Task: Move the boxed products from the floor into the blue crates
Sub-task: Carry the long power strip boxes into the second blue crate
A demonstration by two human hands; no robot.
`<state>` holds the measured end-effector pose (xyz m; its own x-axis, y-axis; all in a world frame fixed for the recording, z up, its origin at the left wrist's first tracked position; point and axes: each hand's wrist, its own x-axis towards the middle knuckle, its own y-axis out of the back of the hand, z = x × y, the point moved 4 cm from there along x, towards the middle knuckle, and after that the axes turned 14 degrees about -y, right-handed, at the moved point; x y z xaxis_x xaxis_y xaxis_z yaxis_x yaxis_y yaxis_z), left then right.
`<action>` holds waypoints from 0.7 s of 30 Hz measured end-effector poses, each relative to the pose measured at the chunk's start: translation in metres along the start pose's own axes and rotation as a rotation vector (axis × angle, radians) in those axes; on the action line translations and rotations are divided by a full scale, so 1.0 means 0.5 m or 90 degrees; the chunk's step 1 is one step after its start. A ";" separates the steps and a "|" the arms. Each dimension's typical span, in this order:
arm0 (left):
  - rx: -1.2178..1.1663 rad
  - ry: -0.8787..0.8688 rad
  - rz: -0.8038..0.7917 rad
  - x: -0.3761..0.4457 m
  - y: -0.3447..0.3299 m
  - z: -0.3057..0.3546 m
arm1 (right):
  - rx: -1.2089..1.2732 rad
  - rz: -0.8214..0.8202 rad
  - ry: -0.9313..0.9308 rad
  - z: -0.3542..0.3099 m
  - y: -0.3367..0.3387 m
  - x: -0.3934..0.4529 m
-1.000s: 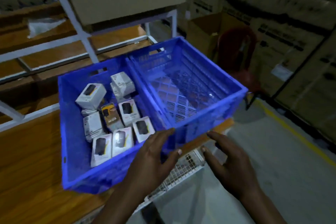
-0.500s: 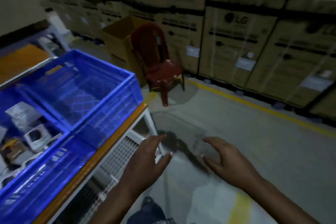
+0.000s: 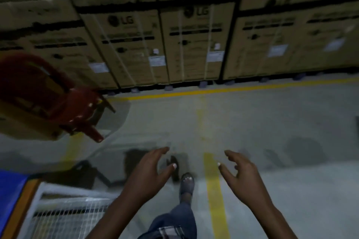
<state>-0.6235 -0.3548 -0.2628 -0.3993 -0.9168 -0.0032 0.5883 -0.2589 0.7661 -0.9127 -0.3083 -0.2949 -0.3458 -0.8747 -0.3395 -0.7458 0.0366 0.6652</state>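
Since the frame half a second ago, view has swung right, off the crates and onto open floor. Only a blurred blue sliver of one blue crate (image 3: 9, 196) is left at the lower left edge, sitting on an orange-edged surface (image 3: 23, 205); its contents are out of frame. The boxed products seen in the crate earlier are not visible now, and none can be made out on the floor (image 3: 272, 122) in view.

Left hand (image 3: 149, 172) is raised over the floor, fingers spread and gently bent, holding nothing. Right hand (image 3: 242, 172) mirrors it, fingers loosely bent, thumb apart, likewise holding nothing. The two hands are near each other but apart, palms roughly facing. Both forearms are cut off at the bottom edge.

Between the hands, lower down, one foot in a sandal (image 3: 186, 182) is planted on the floor, with a jeans leg (image 3: 174, 221) running off the bottom of the frame. A white wire-mesh frame (image 3: 64, 217) lies below the orange edge, heavily smeared by motion.

A red plastic chair (image 3: 44, 95) at left is distorted and partly cut off by the frame edge. Stacked cardboard cartons (image 3: 174, 40) marked LG fill the far side; their smaller print and labels are illegible. Yellow floor lines (image 3: 215, 190) run beside the right hand and along the foot of the cartons.
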 end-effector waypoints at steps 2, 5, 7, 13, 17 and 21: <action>-0.014 -0.011 -0.040 0.084 -0.032 0.005 | 0.009 0.032 -0.047 0.035 0.036 0.046; -0.029 -0.036 -0.100 0.218 -0.086 0.007 | -0.019 0.066 -0.102 0.072 0.088 0.118; -0.018 -0.060 -0.152 0.308 -0.120 0.016 | -0.064 0.075 -0.135 0.089 0.123 0.162; 0.028 -0.188 -0.286 0.553 -0.226 0.085 | -0.073 0.101 -0.231 0.136 0.229 0.258; 0.064 -0.287 -0.368 0.680 -0.313 0.171 | 0.010 0.166 -0.315 0.183 0.293 0.286; 0.048 -0.352 -0.444 0.790 -0.416 0.280 | 0.108 0.229 -0.392 0.254 0.351 0.312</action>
<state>-1.0020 -0.6203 -0.3334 -0.9426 -0.2751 -0.1893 0.0440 -0.6643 0.7461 -1.1700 -0.3769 -0.3155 -0.8061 -0.3665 -0.4646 -0.5863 0.3886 0.7108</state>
